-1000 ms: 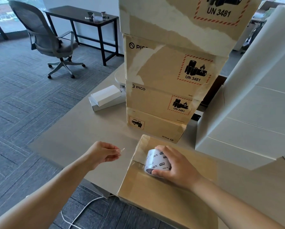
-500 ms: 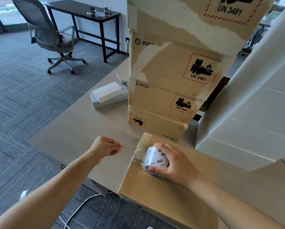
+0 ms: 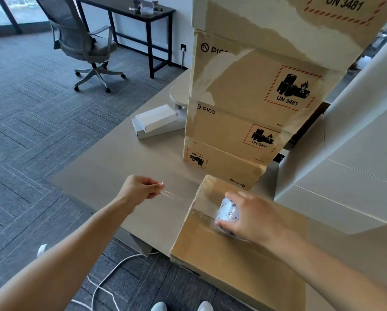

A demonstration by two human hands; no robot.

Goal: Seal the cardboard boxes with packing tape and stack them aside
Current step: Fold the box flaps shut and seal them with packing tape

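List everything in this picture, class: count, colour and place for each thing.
Flat brown cardboard box: one, brown, table's near edge.
Roll of clear packing tape with white printed core: one, on that box.
Stacked brown cardboard boxes with UN 3481 labels: four showing, behind it.
Flat white boxes: two, stacked, left of the stack.
Large white cartons: count unclear, right.
Beige table: one, centre.
Grey office chair: one, far left.
Black side table: one, beside the chair.
White cable: one, on the grey carpet.
White shoes: two, bottom edge.
Left hand: pinches a clear tape strip.
Right hand: grips the roll.
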